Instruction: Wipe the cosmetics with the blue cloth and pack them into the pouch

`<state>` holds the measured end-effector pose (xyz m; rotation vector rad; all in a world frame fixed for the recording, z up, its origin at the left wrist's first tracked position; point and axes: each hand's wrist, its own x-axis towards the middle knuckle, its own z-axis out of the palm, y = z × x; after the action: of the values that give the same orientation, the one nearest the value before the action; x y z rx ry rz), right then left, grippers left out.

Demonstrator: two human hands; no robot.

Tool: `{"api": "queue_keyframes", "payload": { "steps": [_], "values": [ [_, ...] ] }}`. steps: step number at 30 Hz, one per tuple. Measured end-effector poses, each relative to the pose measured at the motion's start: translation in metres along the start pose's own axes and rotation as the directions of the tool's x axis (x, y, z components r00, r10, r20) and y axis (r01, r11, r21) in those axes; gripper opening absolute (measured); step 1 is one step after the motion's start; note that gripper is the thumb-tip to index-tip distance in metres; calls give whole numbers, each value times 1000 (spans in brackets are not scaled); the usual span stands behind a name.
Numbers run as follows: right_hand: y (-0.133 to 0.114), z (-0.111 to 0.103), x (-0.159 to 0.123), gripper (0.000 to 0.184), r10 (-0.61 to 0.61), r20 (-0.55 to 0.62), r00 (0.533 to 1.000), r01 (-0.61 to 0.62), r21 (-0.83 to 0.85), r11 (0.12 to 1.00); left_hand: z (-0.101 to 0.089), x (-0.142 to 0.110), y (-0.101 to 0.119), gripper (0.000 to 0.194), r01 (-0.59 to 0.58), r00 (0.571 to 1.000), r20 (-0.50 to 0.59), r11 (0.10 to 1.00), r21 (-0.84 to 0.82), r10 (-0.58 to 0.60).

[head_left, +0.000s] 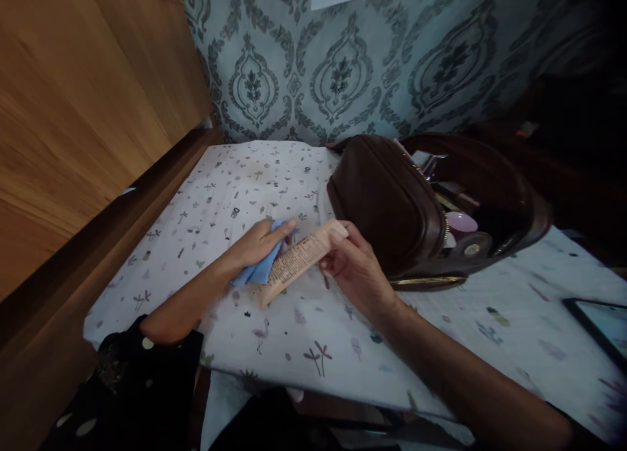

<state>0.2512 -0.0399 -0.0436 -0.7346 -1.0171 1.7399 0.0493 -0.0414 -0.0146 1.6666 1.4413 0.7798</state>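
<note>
My right hand [356,263] pinches one end of a peach-coloured squeeze tube [304,258] between thumb and fingers. Fine dark print covers the side of the tube that faces me, and it slants down to the left over the table. In my left hand [262,242] is a folded blue cloth [259,269], gripped under the thumb. The cloth lies right alongside the tube; whether it presses against it I cannot tell. Just right of my hands stands an open brown leather cosmetic bag [386,203], its lid tipped back.
Inside the bag are a pink round item [461,222] and several other small things. A dark-framed tablet-like device [602,327] rests at the right edge. The table wears a white printed cover [196,242]. Wooden furniture [98,79] rises at left, patterned wallpaper [337,72] behind.
</note>
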Motion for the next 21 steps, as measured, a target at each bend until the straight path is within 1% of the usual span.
{"api": "queue_keyframes", "payload": {
  "steps": [1, 2, 3, 4, 5, 6, 7, 8, 9, 10, 12, 13, 14, 16, 18, 21],
  "values": [
    [1, 0, -1, 43, -21, 4, 1000, 21, -28, 999, -3, -1, 2, 61, -26, 993, -108, 995, 92, 36],
    [3, 1, -1, 43, -42, 12, 999, 43, -55, 998, -4, -2, 4, 60, -58, 974, -203, 980, 192, 98],
    [4, 2, -2, 44, -60, 24, 998, 62, -79, 995, -4, -4, 7, 59, -108, 946, -264, 951, 289, 188],
    [6, 2, -2, 44, -76, 38, 996, 79, -101, 992, -2, -7, 10, 59, -178, 911, -287, 911, 373, 296],
    [8, 2, -2, 43, -89, 49, 995, 94, -118, 989, 2, -9, 12, 61, -265, 880, -252, 858, 440, 401],
    [9, 1, -2, 43, -103, 53, 993, 109, -132, 985, 7, -11, 14, 64, -362, 853, -170, 795, 487, 493],
    [11, 1, -2, 42, -115, 48, 992, 121, -144, 982, 13, -13, 14, 68, -449, 830, -62, 731, 514, 554],
    [12, -1, -2, 42, -118, 38, 992, 123, -154, 980, 19, -14, 14, 72, -505, 819, 48, 679, 532, 571],
    [13, -2, -1, 42, -115, 24, 993, 117, -161, 980, 24, -14, 14, 75, -523, 826, 139, 653, 548, 546],
    [13, -3, 0, 42, -109, 10, 994, 109, -162, 981, 26, -14, 13, 75, -505, 851, 201, 652, 566, 485],
    [13, -5, 1, 41, -102, -10, 995, 99, -157, 983, 24, -12, 11, 68, -404, 915, 260, 688, 603, 309],
    [12, -5, 2, 41, -105, -21, 994, 101, -152, 983, 19, -11, 10, 63, -353, 934, 283, 702, 619, 220],
    [12, -5, 2, 41, -116, -35, 993, 109, -146, 983, 12, -10, 10, 57, -316, 940, 309, 708, 631, 143],
    [11, -4, 2, 42, -130, -58, 990, 121, -145, 982, -3, -9, 11, 50, -283, 930, 366, 713, 642, 39],
    [10, -3, 1, 43, -131, -56, 990, 122, -149, 981, -15, -7, 12, 44, -272, 909, 416, 733, 623, -17],
    [9, -2, 0, 46, -122, -38, 992, 115, -140, 983, -28, -6, 12, 31, -221, 875, 476, 798, 560, -91]
  ]
}}
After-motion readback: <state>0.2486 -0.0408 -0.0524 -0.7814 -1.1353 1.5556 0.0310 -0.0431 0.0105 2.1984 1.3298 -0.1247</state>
